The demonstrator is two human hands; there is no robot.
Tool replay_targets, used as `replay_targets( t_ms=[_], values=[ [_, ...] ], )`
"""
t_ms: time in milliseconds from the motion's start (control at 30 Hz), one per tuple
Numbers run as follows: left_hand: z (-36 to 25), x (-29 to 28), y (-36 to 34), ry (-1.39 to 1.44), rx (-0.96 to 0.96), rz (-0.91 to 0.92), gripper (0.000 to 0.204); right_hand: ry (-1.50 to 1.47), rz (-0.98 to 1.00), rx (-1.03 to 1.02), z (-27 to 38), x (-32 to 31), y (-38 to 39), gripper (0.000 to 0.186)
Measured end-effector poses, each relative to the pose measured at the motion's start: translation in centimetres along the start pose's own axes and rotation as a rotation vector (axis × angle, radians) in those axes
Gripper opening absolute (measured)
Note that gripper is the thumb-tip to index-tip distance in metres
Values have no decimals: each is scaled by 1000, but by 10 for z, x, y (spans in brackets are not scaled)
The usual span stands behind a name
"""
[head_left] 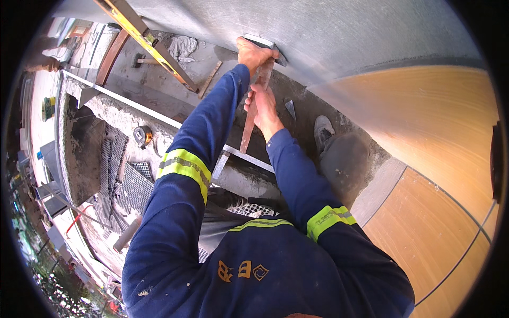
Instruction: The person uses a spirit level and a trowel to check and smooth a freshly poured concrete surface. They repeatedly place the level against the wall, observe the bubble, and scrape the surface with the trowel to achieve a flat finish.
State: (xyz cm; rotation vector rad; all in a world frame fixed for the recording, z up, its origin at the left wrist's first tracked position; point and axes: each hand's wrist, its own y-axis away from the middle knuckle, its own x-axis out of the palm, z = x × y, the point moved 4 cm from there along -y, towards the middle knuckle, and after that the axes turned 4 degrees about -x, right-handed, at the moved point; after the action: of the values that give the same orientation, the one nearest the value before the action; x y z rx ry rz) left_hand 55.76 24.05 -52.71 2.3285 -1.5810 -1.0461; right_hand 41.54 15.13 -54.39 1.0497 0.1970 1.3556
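My left hand point(254, 54) reaches up to the grey wall, its fingers closed around the upper end of a long reddish-brown flat strip point(249, 127). Beside those fingers a small grey flat-edged piece point(261, 40) lies against the wall; whether the hand also grips it is hard to see. Lower down, my right hand point(263, 108) is closed on the same strip about midway. The strip slants down toward me, its lower end near a pale metal edge point(252, 158). A small pointed grey shard point(290, 109) lies on the floor right of my right hand.
A yellow spirit level point(146, 40) leans at the upper left, near a hammer point(146, 61) and a crumpled sheet point(182, 47). A tape measure point(142, 136) sits on the rough ledge, above stacked perforated panels point(137, 185). Wood-look panels point(419, 106) stand at right; a shoe point(322, 130) is close by.
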Motion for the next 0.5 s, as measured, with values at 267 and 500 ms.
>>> replay_targets(
  t_ms=[267, 500],
  values=[
    [36, 20, -32, -33, 191, -111, 115, 20, 6, -135, -22, -2, -27, 10],
    [19, 35, -19, -762, 853, -46, 15, 24, -92, -168, -33, -8, -37, 15]
  ],
)
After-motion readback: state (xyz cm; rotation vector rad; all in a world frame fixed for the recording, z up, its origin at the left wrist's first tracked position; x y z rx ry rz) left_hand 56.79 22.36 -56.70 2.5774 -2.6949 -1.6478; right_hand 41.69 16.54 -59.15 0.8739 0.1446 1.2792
